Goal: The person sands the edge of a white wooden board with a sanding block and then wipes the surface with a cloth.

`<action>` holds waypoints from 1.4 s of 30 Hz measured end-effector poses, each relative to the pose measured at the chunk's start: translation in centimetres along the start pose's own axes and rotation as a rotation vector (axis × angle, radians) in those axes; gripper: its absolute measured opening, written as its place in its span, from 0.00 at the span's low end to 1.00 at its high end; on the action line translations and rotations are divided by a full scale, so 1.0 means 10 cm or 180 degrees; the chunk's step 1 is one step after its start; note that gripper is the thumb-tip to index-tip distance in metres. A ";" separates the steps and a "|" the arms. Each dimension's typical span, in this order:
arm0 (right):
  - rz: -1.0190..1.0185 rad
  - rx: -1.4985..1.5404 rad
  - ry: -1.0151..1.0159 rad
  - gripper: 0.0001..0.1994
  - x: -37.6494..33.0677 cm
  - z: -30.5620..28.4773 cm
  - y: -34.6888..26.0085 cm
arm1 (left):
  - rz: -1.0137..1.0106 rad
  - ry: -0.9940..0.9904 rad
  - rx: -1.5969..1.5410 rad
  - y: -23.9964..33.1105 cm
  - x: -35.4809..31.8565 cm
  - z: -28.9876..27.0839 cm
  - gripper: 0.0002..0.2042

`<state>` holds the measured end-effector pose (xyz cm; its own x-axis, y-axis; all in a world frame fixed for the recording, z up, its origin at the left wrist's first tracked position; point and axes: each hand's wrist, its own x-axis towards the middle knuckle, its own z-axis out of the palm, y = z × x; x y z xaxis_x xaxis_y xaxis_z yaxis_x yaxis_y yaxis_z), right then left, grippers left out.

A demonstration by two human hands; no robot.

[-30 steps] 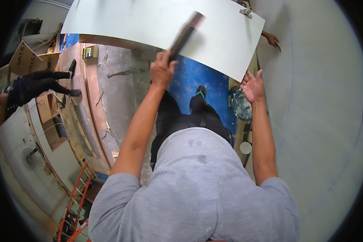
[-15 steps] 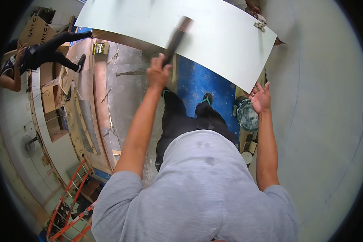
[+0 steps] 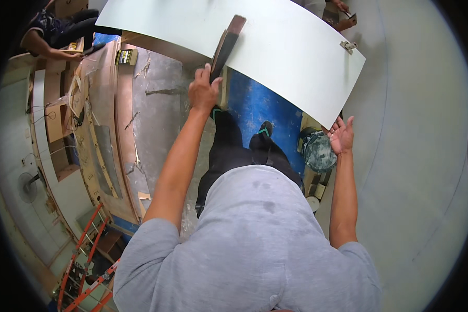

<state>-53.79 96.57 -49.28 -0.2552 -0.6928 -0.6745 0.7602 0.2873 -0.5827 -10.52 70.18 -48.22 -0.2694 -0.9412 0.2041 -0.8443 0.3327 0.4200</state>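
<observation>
My left hand point(image 3: 203, 93) is wrapped around a dark flat bar point(image 3: 225, 51) with a reddish-brown end; its exact kind is unclear. The bar slants up and right over the near edge of a large white panel point(image 3: 291, 57). A metal hinge point(image 3: 349, 47) sits near the panel's right edge. At the panel's lower right corner, my right hand point(image 3: 341, 137) is palm up and open, its thumb apart from the fingers. The fingertips are at the corner, and whether they bear the panel's weight cannot be told.
A plaster-smeared bucket point(image 3: 319, 151) stands below my right hand, beside a blue floor sheet point(image 3: 262, 99). A pale wall point(image 3: 416, 130) rises at right. A co-worker point(image 3: 49, 39) is at upper left; another person's hands point(image 3: 344, 20) show beyond the panel. An orange ladder point(image 3: 83, 255) stands lower left.
The panel's right corner and hinge have shifted slightly right. The bar, blurred before, now looks steadier. At left the co-worker has changed posture, and the far person's hands have come further into view.
</observation>
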 end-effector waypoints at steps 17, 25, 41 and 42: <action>0.0034 -0.0016 0.0026 0.51 0.02 -0.02 0.00 | -0.0006 -0.0157 0.0058 0.49 -0.18 0.24 0.30; -0.0176 -0.0135 0.0390 0.43 0.02 0.03 0.11 | -0.0056 0.0087 0.0358 -0.47 -0.02 -0.15 0.30; -0.2575 -0.6523 -0.0173 0.42 0.63 2.58 1.14 | -0.0146 0.0086 -0.0029 -1.49 0.65 -0.27 0.31; -0.2649 -0.6550 -0.0231 0.42 0.74 2.76 1.22 | -0.0148 0.0344 0.0208 -1.93 0.84 -0.33 0.31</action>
<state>-29.95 76.62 -48.86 -0.0385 -0.9930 -0.1114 -0.9763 0.0612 -0.2078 5.04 56.08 -51.75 -0.1808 -0.9425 0.2812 -0.8841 0.2810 0.3734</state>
